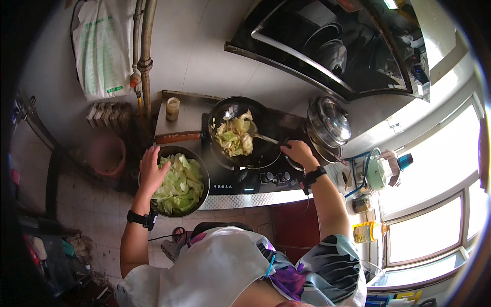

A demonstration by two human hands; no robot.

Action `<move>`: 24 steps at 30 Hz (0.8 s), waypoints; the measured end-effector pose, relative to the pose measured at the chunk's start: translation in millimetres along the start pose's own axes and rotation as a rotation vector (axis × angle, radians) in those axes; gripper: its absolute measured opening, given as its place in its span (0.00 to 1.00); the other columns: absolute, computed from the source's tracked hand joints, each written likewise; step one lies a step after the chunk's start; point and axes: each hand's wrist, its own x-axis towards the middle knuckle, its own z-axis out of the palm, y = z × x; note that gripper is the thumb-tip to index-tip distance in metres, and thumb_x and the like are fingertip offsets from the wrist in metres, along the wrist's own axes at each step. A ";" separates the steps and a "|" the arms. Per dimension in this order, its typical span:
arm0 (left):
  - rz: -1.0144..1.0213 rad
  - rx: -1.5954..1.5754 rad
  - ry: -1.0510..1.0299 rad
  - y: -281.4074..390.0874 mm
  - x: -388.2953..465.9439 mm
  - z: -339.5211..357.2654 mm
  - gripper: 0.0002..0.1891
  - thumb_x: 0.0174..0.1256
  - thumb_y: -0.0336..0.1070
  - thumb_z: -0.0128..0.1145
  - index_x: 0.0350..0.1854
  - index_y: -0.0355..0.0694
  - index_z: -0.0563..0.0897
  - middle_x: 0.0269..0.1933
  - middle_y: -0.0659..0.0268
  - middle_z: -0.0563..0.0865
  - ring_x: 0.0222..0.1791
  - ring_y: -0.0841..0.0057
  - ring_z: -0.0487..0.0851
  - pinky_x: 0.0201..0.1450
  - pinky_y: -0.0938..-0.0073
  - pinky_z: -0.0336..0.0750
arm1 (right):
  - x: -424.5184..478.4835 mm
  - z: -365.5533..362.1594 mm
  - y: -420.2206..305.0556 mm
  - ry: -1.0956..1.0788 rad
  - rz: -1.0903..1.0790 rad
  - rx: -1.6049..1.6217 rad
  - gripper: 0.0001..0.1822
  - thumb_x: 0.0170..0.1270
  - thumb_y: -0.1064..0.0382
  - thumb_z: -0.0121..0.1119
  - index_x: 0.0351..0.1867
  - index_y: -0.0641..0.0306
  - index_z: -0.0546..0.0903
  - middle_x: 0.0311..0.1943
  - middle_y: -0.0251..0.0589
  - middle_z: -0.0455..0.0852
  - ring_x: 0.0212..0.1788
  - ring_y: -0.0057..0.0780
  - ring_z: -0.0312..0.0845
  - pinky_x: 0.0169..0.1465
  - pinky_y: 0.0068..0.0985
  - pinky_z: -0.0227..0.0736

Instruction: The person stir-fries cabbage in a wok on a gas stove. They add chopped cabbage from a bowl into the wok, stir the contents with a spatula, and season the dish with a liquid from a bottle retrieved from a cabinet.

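Note:
My right hand (300, 152) grips the dark handle end of a metal cooking spatula (266, 138). Its head is partly buried in chopped cabbage (234, 134) inside a black wok (264, 115) on the stove. The cabbage in the wok looks lightly browned. On the left, a dark round pan or bowl (207, 180) is filled with pale green cut cabbage (180, 188). My left hand (151, 170) is at that vessel's left rim, thumb spread over the cabbage and fingers extended; whether it touches the rim is unclear.
The wok's wooden handle (178, 137) points left across the black gas stove (230, 188). A glass jar (172, 109) stands behind it. Lidded steel pots (329, 122) stand right of the wok, under the range hood (326, 50). An oil bottle (366, 232) stands by the window.

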 end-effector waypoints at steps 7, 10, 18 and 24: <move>-0.029 -0.021 0.014 -2.7 -7.1 -4.6 0.33 0.60 0.46 0.61 0.67 0.45 0.64 0.70 0.54 0.64 0.71 0.56 0.57 0.69 0.46 0.50 | -24.6 -68.9 2.5 0.120 -0.011 -0.207 0.21 0.56 0.42 0.59 0.40 0.55 0.84 0.31 0.48 0.86 0.38 0.49 0.82 0.42 0.41 0.77; -0.012 -0.042 -0.003 -2.1 -10.6 -2.6 0.33 0.60 0.46 0.61 0.67 0.45 0.64 0.69 0.54 0.65 0.71 0.57 0.59 0.69 0.45 0.51 | -17.7 -57.8 54.1 -0.004 0.059 -0.100 0.19 0.59 0.44 0.60 0.33 0.58 0.84 0.21 0.42 0.83 0.24 0.37 0.81 0.27 0.31 0.74; 0.013 -0.001 0.020 2.2 -1.0 -6.2 0.33 0.59 0.46 0.61 0.66 0.43 0.66 0.66 0.52 0.68 0.68 0.55 0.64 0.67 0.51 0.56 | -0.5 36.7 2.6 -0.458 0.324 0.713 0.20 0.63 0.47 0.59 0.27 0.63 0.81 0.15 0.34 0.76 0.14 0.21 0.69 0.17 0.20 0.62; 0.034 0.013 0.022 9.1 -1.2 -9.9 0.33 0.60 0.46 0.61 0.66 0.42 0.66 0.66 0.50 0.68 0.68 0.55 0.64 0.68 0.51 0.56 | -24.4 28.4 -35.7 0.095 0.064 0.043 0.21 0.59 0.42 0.58 0.41 0.56 0.82 0.34 0.50 0.86 0.40 0.47 0.82 0.41 0.39 0.76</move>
